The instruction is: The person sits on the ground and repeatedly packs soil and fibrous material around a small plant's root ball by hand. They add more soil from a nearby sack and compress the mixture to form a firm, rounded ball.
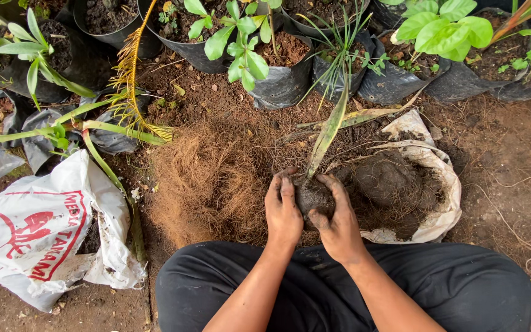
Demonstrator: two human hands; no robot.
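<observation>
Both my hands cup a dark ball of soil (312,197) at the base of a small plant (330,126) with long, narrow, mottled leaves. My left hand (283,212) presses the ball's left side. My right hand (336,218) wraps its right side and front, fingers smeared with soil. The plant stands upright between my hands, its leaves pointing away from me. My legs in black trousers (450,283) lie crossed below.
A heap of brown coconut fibre (207,178) lies left of my hands. An open white sack of dark soil (428,184) lies to the right. A white printed bag (38,233) sits far left. Several black grow bags with plants (281,67) line the back.
</observation>
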